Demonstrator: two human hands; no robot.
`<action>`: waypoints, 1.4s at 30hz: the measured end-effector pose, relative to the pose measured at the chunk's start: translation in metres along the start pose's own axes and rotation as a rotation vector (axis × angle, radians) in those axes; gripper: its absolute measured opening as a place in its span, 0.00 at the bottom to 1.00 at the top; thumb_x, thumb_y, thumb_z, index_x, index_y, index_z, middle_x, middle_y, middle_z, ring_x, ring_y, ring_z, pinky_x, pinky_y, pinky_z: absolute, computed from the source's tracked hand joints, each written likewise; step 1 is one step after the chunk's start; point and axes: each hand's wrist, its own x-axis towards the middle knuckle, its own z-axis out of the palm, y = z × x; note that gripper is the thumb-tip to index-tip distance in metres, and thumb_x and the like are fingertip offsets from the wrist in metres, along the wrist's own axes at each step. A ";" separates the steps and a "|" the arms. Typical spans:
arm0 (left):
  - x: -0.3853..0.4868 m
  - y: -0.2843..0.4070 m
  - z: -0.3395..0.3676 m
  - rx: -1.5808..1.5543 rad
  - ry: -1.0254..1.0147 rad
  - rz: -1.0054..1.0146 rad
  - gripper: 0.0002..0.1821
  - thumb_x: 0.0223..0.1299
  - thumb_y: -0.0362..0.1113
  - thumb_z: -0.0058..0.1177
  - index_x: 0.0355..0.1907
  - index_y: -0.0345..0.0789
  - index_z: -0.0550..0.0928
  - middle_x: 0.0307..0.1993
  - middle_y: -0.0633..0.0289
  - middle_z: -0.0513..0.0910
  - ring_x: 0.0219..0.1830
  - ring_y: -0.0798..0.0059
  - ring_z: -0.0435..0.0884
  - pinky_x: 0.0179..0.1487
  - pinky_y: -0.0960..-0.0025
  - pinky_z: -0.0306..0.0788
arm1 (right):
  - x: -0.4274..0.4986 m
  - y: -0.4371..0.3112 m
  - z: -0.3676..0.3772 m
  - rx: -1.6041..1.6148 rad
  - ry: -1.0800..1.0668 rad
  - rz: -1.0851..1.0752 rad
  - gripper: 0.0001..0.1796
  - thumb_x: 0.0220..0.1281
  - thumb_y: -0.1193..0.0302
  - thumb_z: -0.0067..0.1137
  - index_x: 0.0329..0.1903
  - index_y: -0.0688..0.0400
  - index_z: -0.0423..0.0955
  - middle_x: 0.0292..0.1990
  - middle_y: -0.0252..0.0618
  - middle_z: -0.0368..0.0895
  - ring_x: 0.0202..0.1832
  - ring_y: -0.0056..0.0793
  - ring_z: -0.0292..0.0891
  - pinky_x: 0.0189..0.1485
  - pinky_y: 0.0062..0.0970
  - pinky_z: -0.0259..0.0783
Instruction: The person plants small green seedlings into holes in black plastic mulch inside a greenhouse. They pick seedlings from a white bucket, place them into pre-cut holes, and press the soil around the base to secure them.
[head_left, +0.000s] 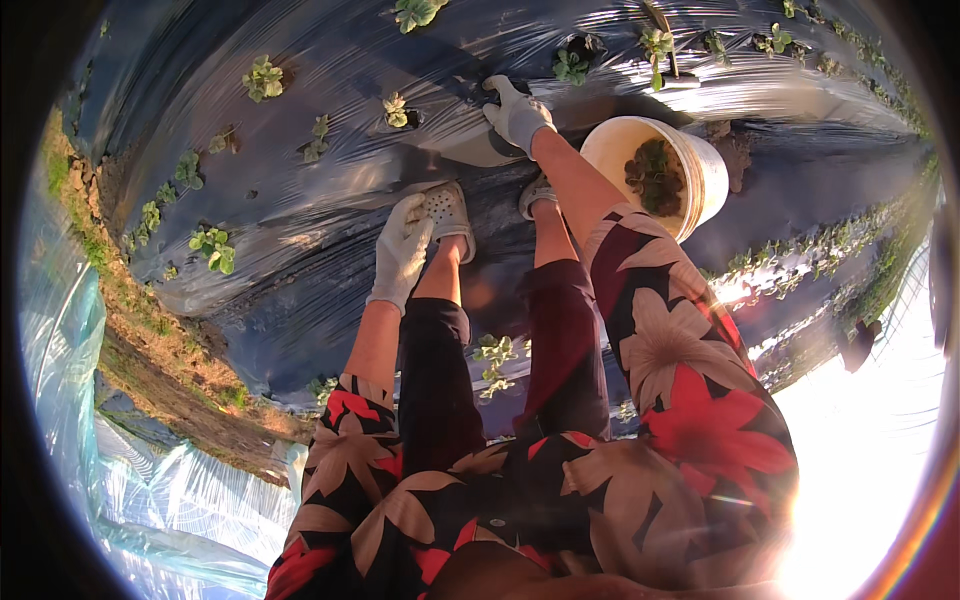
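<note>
Both hands wear pale work gloves. My right hand (517, 116) reaches down to the black plastic mulch film (330, 195), its thumb and fingers apart near a dark hole in the film; nothing shows in it. My left hand (403, 244) hangs beside a perforated clog (448, 212), fingers curled; whether it holds something small, I cannot tell. Just right of my right forearm stands a white plastic bucket (705, 180) with dark leafy plant matter (655, 176) inside. A small green plant (572, 67) grows from a hole to the right of my right hand.
Small leafy plants, such as this one (262, 79), stand in rows through the film. A narrow tool or stick (666, 37) lies at the upper right. Bare soil (172, 375) edges the bed at the left, beside clear plastic sheeting (202, 495). Strong sunlight glares at the lower right.
</note>
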 end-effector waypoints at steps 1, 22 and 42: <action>-0.013 -0.007 -0.013 0.121 0.014 0.057 0.24 0.74 0.29 0.57 0.71 0.32 0.77 0.51 0.63 0.83 0.45 0.82 0.80 0.51 0.77 0.76 | 0.002 -0.002 -0.002 -0.010 0.030 -0.008 0.27 0.75 0.58 0.56 0.73 0.38 0.67 0.51 0.51 0.89 0.55 0.53 0.86 0.60 0.49 0.78; 0.178 0.078 0.136 0.747 -0.013 0.801 0.16 0.72 0.30 0.58 0.59 0.37 0.86 0.42 0.65 0.88 0.39 0.78 0.82 0.47 0.73 0.78 | -0.063 0.074 0.000 0.410 0.457 -0.153 0.19 0.75 0.59 0.57 0.62 0.50 0.82 0.47 0.47 0.91 0.52 0.46 0.88 0.59 0.39 0.79; 0.222 0.066 0.190 1.302 0.094 0.913 0.15 0.58 0.35 0.67 0.49 0.38 0.89 0.47 0.53 0.83 0.51 0.50 0.84 0.54 0.55 0.78 | -0.007 0.083 -0.025 -0.353 0.163 -0.036 0.34 0.76 0.70 0.52 0.82 0.51 0.60 0.52 0.42 0.92 0.53 0.42 0.91 0.48 0.42 0.84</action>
